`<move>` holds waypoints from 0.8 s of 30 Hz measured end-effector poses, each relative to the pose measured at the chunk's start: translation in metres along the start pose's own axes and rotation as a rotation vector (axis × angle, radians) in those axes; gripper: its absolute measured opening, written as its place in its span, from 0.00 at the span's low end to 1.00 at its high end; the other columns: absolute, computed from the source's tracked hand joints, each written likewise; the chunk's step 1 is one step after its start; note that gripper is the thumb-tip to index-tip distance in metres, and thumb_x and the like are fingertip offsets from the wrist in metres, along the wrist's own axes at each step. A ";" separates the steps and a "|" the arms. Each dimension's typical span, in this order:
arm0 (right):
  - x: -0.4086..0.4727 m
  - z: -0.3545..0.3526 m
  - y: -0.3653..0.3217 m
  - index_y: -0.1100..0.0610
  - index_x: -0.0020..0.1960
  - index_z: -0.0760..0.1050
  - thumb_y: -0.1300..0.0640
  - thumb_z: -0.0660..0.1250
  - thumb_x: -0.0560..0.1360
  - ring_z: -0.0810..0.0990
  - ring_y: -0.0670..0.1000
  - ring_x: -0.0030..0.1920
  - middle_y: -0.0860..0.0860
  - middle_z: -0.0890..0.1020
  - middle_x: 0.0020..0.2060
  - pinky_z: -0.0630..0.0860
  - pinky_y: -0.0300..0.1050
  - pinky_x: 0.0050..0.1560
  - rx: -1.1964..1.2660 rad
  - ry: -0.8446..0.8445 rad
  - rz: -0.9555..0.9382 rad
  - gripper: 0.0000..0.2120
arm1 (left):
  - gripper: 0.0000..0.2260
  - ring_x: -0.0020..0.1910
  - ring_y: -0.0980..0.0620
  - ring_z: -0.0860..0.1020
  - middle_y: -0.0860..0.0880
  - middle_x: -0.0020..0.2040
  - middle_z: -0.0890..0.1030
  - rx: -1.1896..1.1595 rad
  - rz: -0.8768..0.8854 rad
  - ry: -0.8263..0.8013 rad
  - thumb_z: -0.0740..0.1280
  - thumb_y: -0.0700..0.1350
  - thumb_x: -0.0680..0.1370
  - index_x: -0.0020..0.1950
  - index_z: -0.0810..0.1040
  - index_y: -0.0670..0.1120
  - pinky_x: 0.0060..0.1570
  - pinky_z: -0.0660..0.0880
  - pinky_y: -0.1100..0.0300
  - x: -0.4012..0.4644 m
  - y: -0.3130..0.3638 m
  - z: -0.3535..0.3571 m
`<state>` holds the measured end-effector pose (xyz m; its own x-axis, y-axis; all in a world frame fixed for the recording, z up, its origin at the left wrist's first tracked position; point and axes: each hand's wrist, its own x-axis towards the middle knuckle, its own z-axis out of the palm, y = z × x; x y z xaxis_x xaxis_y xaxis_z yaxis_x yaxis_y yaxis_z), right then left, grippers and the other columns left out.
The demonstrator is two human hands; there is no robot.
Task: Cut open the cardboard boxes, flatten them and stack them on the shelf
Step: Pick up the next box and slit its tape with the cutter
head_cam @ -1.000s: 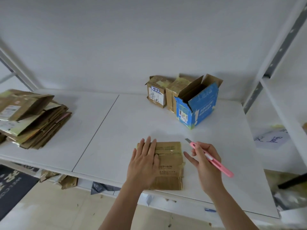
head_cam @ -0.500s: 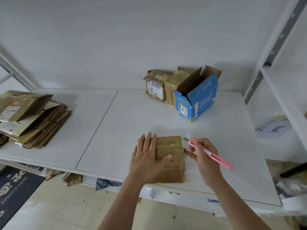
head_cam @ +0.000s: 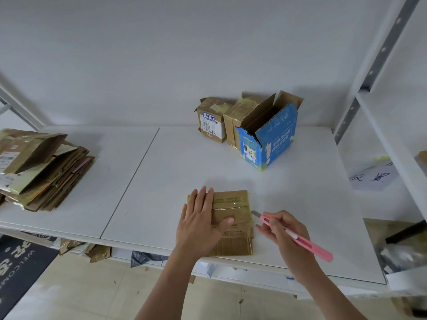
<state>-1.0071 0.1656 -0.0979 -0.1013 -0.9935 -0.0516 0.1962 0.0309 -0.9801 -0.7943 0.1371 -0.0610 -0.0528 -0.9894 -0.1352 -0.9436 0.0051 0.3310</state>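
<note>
Head view shows the left hand [head_cam: 199,224] pressing flat on a taped brown box [head_cam: 232,221] at the shelf's [head_cam: 161,181] front edge, while the right hand [head_cam: 285,236] grips a pink cutter [head_cam: 293,235], its blade just beside the box's right side. A stack of flattened cardboard [head_cam: 44,169] already lies at the left. Two sealed boxes [head_cam: 221,120] and an open blue box [head_cam: 269,137] at the back still seem to need cutting and flattening.

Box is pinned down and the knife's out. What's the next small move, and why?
Probably slide the blade of the pink knife left into the tape seam of the small box. The left hand presses the box flat on the shelf, and the blade tip sits just off the box's right edge in the right hand.
</note>
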 end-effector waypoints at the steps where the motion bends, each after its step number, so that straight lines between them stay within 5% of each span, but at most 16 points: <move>1: 0.000 -0.002 -0.002 0.62 0.43 0.81 0.71 0.62 0.78 0.84 0.58 0.44 0.57 0.83 0.38 0.83 0.56 0.51 -0.014 -0.020 0.009 0.11 | 0.41 0.78 0.57 0.37 0.57 0.81 0.43 -0.008 0.000 -0.001 0.55 0.71 0.75 0.81 0.41 0.55 0.78 0.49 0.50 0.000 0.000 0.000; 5: 0.016 -0.010 -0.019 0.58 0.40 0.81 0.71 0.62 0.79 0.84 0.58 0.46 0.58 0.83 0.40 0.82 0.53 0.52 -0.053 -0.071 -0.014 0.14 | 0.40 0.78 0.58 0.37 0.58 0.81 0.44 -0.045 0.001 0.005 0.57 0.70 0.75 0.81 0.44 0.56 0.78 0.51 0.50 0.001 0.000 -0.001; 11: 0.031 0.018 -0.020 0.70 0.47 0.76 0.70 0.61 0.79 0.79 0.56 0.42 0.62 0.78 0.36 0.83 0.53 0.51 0.016 0.026 -0.039 0.06 | 0.41 0.78 0.60 0.38 0.59 0.80 0.46 -0.097 -0.009 0.010 0.59 0.70 0.75 0.80 0.46 0.57 0.78 0.53 0.50 0.001 0.000 -0.002; 19: 0.008 -0.008 0.000 0.60 0.42 0.81 0.70 0.63 0.79 0.84 0.55 0.42 0.56 0.83 0.38 0.82 0.55 0.50 -0.057 -0.056 0.018 0.12 | 0.41 0.78 0.60 0.41 0.59 0.80 0.49 -0.132 -0.033 0.032 0.62 0.70 0.73 0.80 0.49 0.56 0.78 0.52 0.50 0.003 0.001 -0.001; 24: 0.002 0.002 -0.008 0.61 0.45 0.77 0.69 0.61 0.79 0.81 0.50 0.39 0.54 0.81 0.35 0.83 0.51 0.46 -0.024 0.058 -0.023 0.09 | 0.41 0.72 0.48 0.62 0.51 0.70 0.67 -0.002 -0.130 0.058 0.59 0.76 0.70 0.74 0.63 0.51 0.73 0.59 0.50 0.005 0.021 -0.016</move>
<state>-1.0073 0.1637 -0.0900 -0.1615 -0.9861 -0.0397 0.1698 0.0119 -0.9854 -0.8090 0.1302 -0.0402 0.0885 -0.9885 -0.1225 -0.9406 -0.1234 0.3164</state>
